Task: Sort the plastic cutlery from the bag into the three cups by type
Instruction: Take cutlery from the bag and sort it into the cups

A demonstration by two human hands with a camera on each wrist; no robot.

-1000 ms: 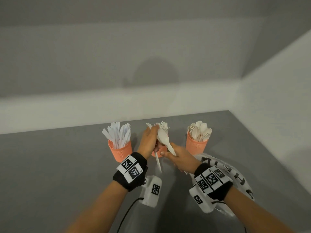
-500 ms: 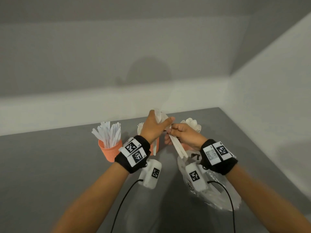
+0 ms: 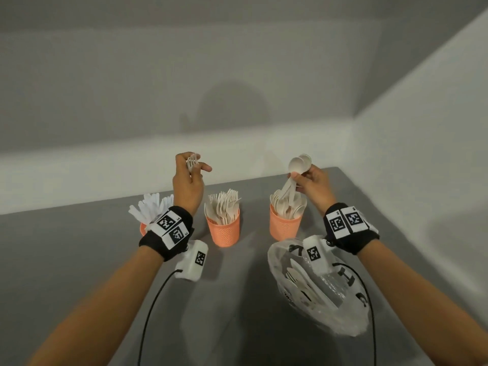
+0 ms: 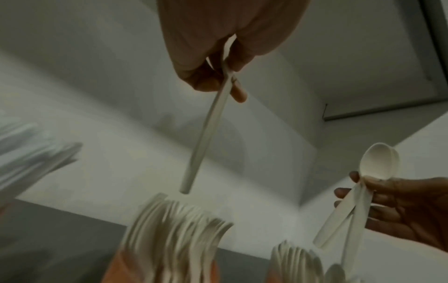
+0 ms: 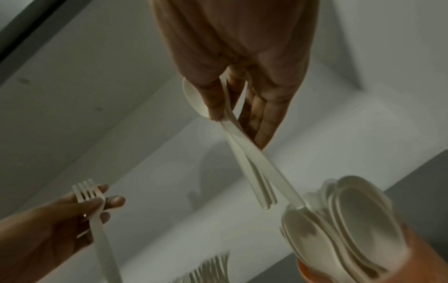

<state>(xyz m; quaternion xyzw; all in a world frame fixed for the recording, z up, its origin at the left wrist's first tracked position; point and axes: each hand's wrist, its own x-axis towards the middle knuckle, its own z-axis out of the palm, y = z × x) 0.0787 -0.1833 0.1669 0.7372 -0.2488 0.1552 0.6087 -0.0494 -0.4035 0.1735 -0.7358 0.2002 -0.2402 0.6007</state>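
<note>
Three orange cups stand in a row on the grey table: a knife cup (image 3: pixel 142 228) behind my left wrist, a fork cup (image 3: pixel 224 231) in the middle, a spoon cup (image 3: pixel 284 227) on the right. My left hand (image 3: pixel 188 178) pinches a white fork (image 3: pixel 192 163) by its neck, raised left of and above the fork cup; its handle (image 4: pixel 206 132) hangs down. My right hand (image 3: pixel 311 184) holds a few spoons (image 3: pixel 297 170) together, their handles (image 5: pixel 252 172) pointing down at the spoon cup. The plastic bag (image 3: pixel 317 289) lies near right with cutlery inside.
White walls close off the back and right of the table (image 3: pixel 79 254). Camera units hang under both wrists, the left one (image 3: pixel 192 260) with a black cable trailing toward me.
The hands were joined over the fork cup passing cutlery. They have since parted: the left rose to the left with the fork, the right moved over the spoon cup with the spoons.
</note>
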